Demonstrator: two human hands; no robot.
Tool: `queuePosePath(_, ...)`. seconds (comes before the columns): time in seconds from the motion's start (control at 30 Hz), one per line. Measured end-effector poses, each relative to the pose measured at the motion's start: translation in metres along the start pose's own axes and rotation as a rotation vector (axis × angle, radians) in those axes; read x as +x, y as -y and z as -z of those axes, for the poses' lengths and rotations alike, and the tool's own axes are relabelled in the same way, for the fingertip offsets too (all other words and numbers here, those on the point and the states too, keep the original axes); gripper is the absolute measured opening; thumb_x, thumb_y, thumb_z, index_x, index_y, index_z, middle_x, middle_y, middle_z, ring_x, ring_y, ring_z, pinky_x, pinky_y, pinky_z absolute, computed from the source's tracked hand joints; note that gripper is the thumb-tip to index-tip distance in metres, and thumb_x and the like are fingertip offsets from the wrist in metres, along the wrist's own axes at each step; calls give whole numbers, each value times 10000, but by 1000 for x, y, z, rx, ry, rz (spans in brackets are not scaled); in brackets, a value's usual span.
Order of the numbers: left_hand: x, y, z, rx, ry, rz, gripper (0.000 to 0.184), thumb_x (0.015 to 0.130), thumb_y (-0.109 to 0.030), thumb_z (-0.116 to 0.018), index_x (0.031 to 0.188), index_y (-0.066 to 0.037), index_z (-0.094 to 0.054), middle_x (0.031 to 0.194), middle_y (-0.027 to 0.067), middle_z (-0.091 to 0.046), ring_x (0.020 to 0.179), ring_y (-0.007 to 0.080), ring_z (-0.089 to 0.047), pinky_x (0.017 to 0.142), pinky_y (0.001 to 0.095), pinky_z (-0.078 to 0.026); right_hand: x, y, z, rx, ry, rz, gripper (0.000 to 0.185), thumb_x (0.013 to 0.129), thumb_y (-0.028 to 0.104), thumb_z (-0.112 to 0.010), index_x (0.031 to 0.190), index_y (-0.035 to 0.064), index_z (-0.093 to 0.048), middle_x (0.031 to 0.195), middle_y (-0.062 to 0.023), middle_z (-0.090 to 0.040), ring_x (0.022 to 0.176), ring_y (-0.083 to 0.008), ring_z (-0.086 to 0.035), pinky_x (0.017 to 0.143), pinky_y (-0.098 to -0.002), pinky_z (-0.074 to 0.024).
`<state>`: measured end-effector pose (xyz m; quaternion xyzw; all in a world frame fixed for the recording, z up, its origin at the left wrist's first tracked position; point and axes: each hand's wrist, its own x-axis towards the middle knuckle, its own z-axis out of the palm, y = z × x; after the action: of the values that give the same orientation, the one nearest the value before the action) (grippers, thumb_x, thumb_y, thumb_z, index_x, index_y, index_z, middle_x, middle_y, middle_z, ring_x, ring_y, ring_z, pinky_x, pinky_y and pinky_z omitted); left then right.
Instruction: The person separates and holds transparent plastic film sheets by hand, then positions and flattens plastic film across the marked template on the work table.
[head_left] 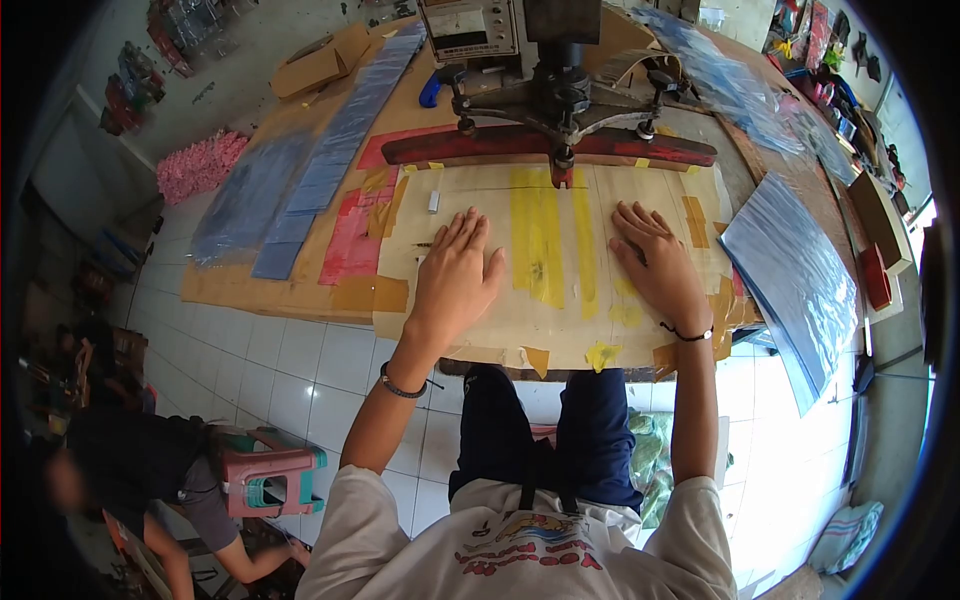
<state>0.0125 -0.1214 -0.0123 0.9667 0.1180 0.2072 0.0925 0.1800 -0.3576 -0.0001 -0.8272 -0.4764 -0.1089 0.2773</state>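
My left hand [455, 275] lies flat on a pale board [480, 342], left of the yellow tape strips [537, 240], with its fingers stretched forward. To the right of the strips, my right hand [658, 262] rests on the same board, thumb spread from its fingers. Neither hand grips anything. A small white block [433, 202] sits just beyond my left fingertips. Past both hands, a long red pressing bar [460, 148] hangs from a black metal bracket [560, 100]. Whether a clear sheet lies under my palms, I cannot tell.
Blue plastic sheets [345, 135] lie at the left, with another stack [790, 280] overhanging the right edge. A control box [468, 28] and a cardboard box [320, 62] stand at the back. A person [150, 460] bends near plastic stools [268, 482] at lower left.
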Motion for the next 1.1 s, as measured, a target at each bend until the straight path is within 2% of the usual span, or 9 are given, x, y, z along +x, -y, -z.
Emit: queuePosePath(1.1, -3, -2, -2, -5, 4, 22, 531, 974, -261, -514, 1375, 84, -478, 1464, 235, -453, 1388, 353, -402, 1179, 412, -289, 2, -1, 1, 22, -23, -15, 355, 933, 168, -574, 1237, -10, -625, 1330, -184, -592, 1315, -354, -486, 1143, -437, -339)
